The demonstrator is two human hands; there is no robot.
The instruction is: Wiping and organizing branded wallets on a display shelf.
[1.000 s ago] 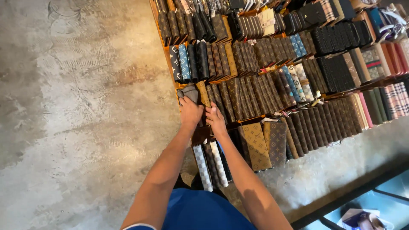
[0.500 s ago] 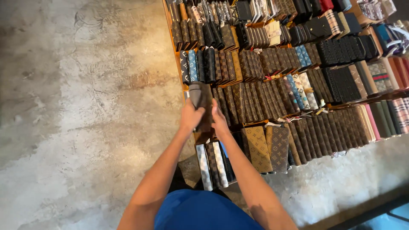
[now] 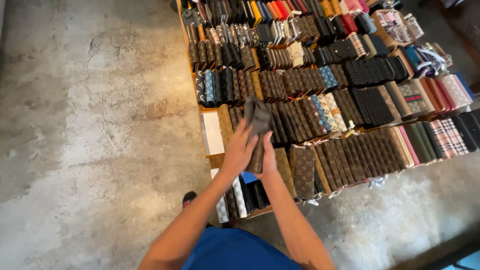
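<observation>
1. Wallets [image 3: 320,110] in long rows are seen from above, standing on edge across a low wooden worktop [image 3: 206,161] set on a stained concrete floor [image 3: 90,150].
2. A dark brown wallet [image 3: 257,127] is held upright between two bare hands, just above the front rows and near the worktop's left edge.
3. The left hand [image 3: 239,152] is wrapped around the wallet's left side, its grip clamped on the lower half.
4. The right hand [image 3: 269,160] is pressed against the wallet's right side from below, fingers closed on it and the thumb pointed upward.
5. A flat white box [image 3: 214,132] is seen lying in the worktop's left column, just beside the left hand.
6. Checked wallets [image 3: 230,197] in white and grey are lined up at the near edge, below both wrists.
7. Brown patterned wallets fill the middle rows; black, blue, red and plaid ones are ranged farther right and toward the back.
8. A blue garment [image 3: 235,250] is visible at the bottom of the view, between the forearms.
</observation>
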